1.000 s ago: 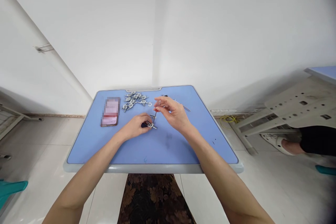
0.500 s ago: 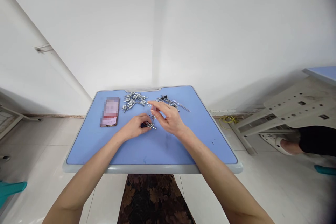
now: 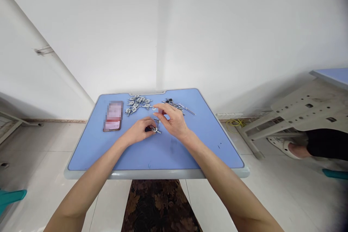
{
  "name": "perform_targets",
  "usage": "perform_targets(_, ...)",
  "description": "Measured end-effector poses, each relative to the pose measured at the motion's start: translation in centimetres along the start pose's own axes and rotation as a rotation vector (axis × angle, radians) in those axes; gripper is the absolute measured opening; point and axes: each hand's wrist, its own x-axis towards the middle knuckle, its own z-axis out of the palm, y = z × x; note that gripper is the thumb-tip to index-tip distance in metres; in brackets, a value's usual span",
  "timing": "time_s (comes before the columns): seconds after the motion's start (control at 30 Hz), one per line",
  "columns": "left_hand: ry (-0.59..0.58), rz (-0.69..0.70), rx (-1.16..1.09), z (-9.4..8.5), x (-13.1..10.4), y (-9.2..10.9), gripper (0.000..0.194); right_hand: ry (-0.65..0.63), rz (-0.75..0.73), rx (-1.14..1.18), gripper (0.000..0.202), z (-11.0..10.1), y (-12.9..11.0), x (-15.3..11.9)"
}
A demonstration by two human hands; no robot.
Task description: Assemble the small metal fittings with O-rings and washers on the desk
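My left hand [image 3: 141, 130] is closed on a small silvery metal fitting [image 3: 155, 129] with a ring and thin rods, low over the blue tabletop. Curled above it, my right hand [image 3: 174, 119] has thumb and fingers around the top of a thin-shafted tool [image 3: 158, 120], which looks like a screwdriver. Its shaft points down at the fitting; the fingers hide most of its handle. Behind my left hand lies a pile of similar metal fittings [image 3: 138, 102]. Beyond my right hand is a second group of metal parts [image 3: 174, 102], some with black round pieces.
A phone [image 3: 113, 116] lies on the left of the blue table [image 3: 89, 148]. Thin metal rods [image 3: 187, 108] lie at the back right. A white wall [image 3: 206, 36] stands behind. To the right are another desk [image 3: 299, 112] and a person's foot in a white clog [image 3: 282, 146].
My right thumb and fingers have shifted slightly around the tool above the fitting. My left hand keeps its hold in nearly the same place. The whole view has moved a little.
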Motion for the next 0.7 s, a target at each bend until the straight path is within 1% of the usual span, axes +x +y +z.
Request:
perform_targets(0.1,-0.006,0.006,0.009,-0.1,0.0,0.1,0.014,-0.112,-0.001,0.096,0.031,-0.8,-0.2,0.1)
perform_targets(0.17,-0.013,0.012,0.025,-0.2,0.0,0.1,0.014,-0.142,0.028,0.173,0.035,-1.0,-0.2,0.1)
perform_targets(0.23,-0.020,0.018,0.036,-0.2,0.0,0.1,0.012,-0.096,0.065,0.192,0.029,-0.8,0.0,0.1)
perform_targets(0.3,-0.024,0.018,0.035,-0.3,0.0,0.1,0.012,-0.021,0.102,0.149,0.021,-0.3,0.2,0.0)
perform_targets(0.33,-0.023,0.015,0.033,-0.3,0.0,0.0,0.012,0.008,0.114,0.117,0.019,-0.1,0.3,-0.1)
perform_targets(0.4,-0.024,0.007,0.029,-0.3,0.0,-0.1,0.011,0.026,0.118,0.051,0.019,0.3,0.3,-0.1)
perform_targets(0.53,-0.031,0.011,0.013,-0.3,0.1,-0.3,0.008,-0.043,0.060,0.012,0.027,0.1,0.3,-0.1)
perform_targets(0.6,-0.033,0.017,0.007,-0.4,0.1,-0.2,0.008,-0.093,0.040,0.050,0.032,-0.4,0.2,0.0)
perform_targets(0.7,-0.043,0.016,0.005,-0.5,0.2,-0.1,0.009,-0.160,0.054,0.174,0.037,-1.1,0.1,0.3)
